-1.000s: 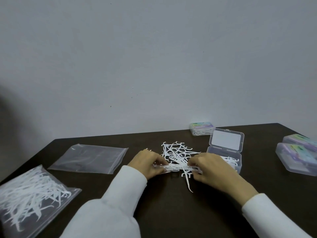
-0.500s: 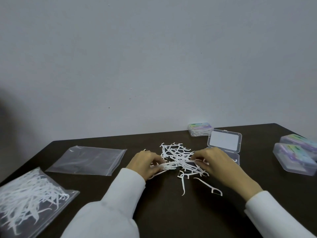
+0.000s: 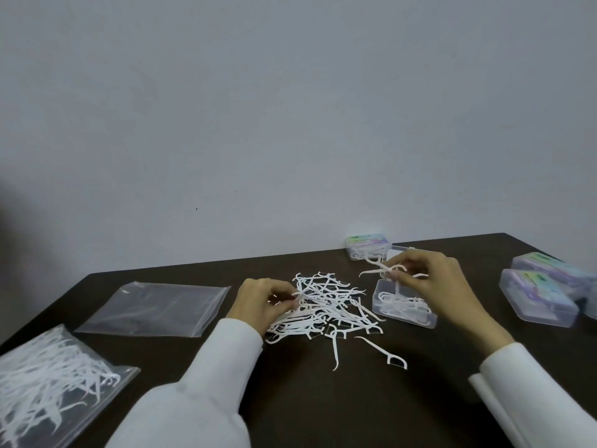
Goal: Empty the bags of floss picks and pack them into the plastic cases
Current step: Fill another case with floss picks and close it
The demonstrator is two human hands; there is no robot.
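A loose pile of white floss picks (image 3: 326, 302) lies on the dark table (image 3: 323, 399). My left hand (image 3: 261, 302) rests at the pile's left edge, its fingers pinching picks there. My right hand (image 3: 436, 286) is raised over the open clear plastic case (image 3: 402, 305), fingertips shut on a few picks (image 3: 381, 270) above it. The case holds several picks, and my hand mostly hides its lid. Two stray picks (image 3: 381, 350) lie in front of the pile.
An empty clear bag (image 3: 155, 305) lies flat at the left. A bag full of picks (image 3: 48, 379) sits at the near left corner. One closed case (image 3: 368, 245) stands by the wall, and two closed cases (image 3: 542, 295) stand at the right edge.
My right hand has lifted a few picks from the pile and moved right, over the open case. Two picks have dropped in front of the pile. My left hand stays at the pile.
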